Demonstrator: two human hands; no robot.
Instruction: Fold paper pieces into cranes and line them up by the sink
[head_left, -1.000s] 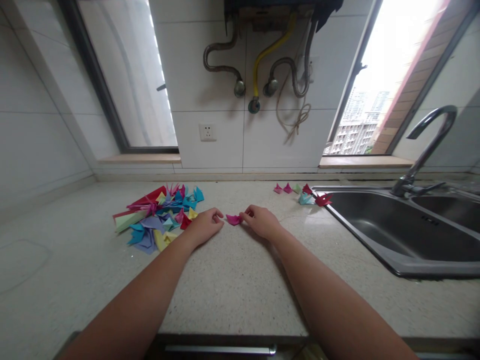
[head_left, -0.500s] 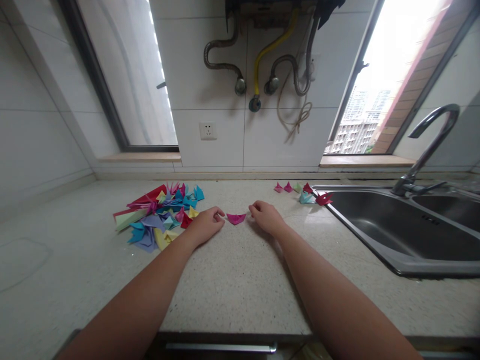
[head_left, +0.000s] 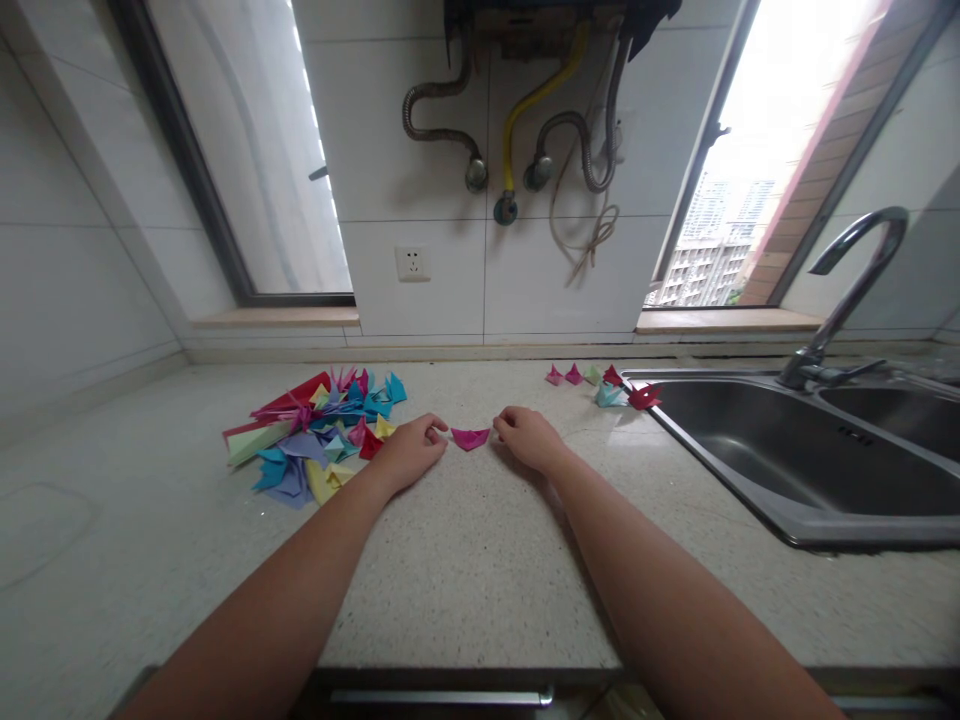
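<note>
A small magenta folded-paper boat [head_left: 470, 439] sits upright on the speckled countertop between my two hands. Just to its left, my left hand [head_left: 414, 446] rests with fingers loosely bent and the thumb apart from them, holding nothing. My right hand [head_left: 529, 436] is at the boat's right tip, fingers curled but loosely parted; whether a fingertip touches the paper is hard to see. Beside my left hand lies a heap of colourful folded paper [head_left: 300, 445], in blue, purple, yellow, red and pink. Several small paper boats [head_left: 574, 374] stand at the back right, with a red folded piece [head_left: 644, 397] near the sink.
A steel sink [head_left: 750, 500] with a curved tap [head_left: 862, 275] is set into the counter [head_left: 480, 580] on the right. Behind, a tiled wall carries a socket [head_left: 412, 264] and hoses [head_left: 510, 130] below a dark appliance. Windows are on both sides.
The view has shifted very slightly. My right hand has come a little closer to the boat's right tip; my left hand and the boat look nearly still.
</note>
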